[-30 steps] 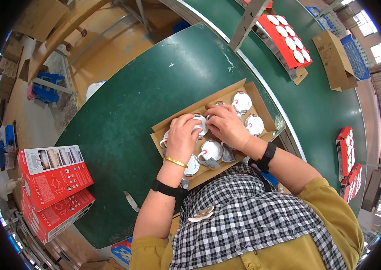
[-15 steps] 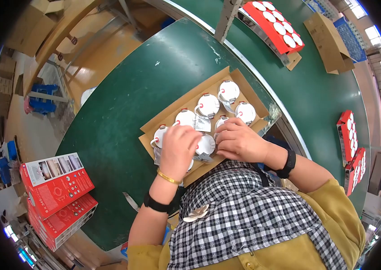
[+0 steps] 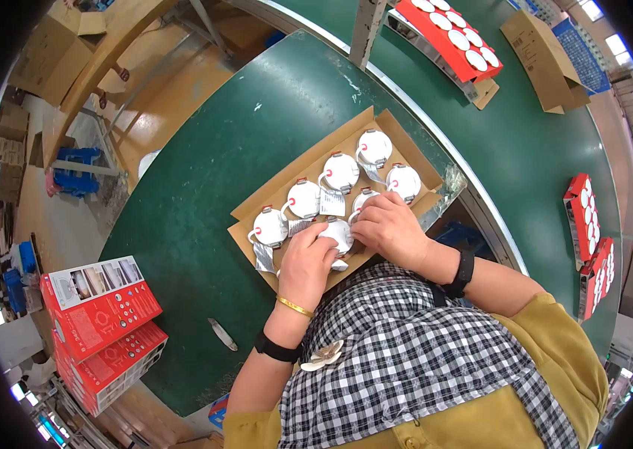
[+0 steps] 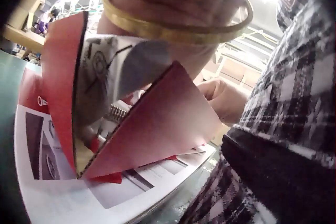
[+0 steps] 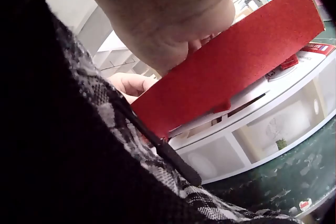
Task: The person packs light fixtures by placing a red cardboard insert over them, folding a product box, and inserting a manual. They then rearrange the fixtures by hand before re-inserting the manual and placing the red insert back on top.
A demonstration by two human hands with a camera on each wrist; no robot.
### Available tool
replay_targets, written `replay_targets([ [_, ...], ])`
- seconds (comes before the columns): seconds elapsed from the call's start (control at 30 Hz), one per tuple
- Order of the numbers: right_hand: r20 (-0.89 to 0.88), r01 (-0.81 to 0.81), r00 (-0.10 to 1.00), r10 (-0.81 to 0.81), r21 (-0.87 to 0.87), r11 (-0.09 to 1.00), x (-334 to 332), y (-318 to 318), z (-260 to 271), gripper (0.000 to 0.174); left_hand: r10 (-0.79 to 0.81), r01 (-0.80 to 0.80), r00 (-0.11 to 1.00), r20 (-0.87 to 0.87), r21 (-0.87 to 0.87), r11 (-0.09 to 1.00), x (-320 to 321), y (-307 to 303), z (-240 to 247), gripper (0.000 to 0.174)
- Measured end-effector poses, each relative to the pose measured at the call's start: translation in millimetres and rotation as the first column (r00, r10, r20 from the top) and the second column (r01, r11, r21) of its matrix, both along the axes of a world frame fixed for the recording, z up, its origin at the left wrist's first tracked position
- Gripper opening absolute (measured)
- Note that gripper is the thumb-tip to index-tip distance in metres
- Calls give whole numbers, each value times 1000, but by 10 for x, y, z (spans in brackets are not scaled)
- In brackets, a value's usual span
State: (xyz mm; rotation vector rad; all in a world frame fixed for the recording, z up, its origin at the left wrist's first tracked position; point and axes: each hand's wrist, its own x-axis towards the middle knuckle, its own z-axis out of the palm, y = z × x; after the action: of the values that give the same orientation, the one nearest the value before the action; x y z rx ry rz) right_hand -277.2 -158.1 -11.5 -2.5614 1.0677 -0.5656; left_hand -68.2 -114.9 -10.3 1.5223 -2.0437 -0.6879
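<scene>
A shallow cardboard box (image 3: pixel 256 211), brown inside, stands before me with several round white downlights in two rows, such as this one at the far end (image 3: pixel 374 148). My left hand (image 3: pixel 306 263) holds the left side of a downlight (image 3: pixel 336 235) in the near row. The fingers of my right hand (image 3: pixel 391 233) are curled at the right side of that downlight. Another downlight (image 3: pixel 363 200) is partly covered by the right hand. Printed paper labels (image 3: pixel 332 204) hang between the lamps. In the left wrist view a metal spring (image 4: pixel 118 112) shows between the box's red flaps (image 4: pixel 157 124).
Red printed boxes (image 3: pixel 103 314) are stacked at the table's left edge. A knife-like blade (image 3: pixel 223 334) lies near my left forearm. Beyond a metal post (image 3: pixel 367 34), a red box of white discs (image 3: pixel 451 37) and an open brown carton (image 3: pixel 544 63) stand on another green table.
Both hands have moved from the far row's middle to a near-row downlight, uncovering the far row. Since half a second ago the left hand has come right and down onto that downlight.
</scene>
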Motion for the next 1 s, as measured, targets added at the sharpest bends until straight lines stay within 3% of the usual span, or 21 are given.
replay_targets([
  [1.0, -63, 14, 998, -19, -74, 997, 118, -31, -36, 8, 23, -23, 998, -61, -7, 1000, 13, 19, -67, 15],
])
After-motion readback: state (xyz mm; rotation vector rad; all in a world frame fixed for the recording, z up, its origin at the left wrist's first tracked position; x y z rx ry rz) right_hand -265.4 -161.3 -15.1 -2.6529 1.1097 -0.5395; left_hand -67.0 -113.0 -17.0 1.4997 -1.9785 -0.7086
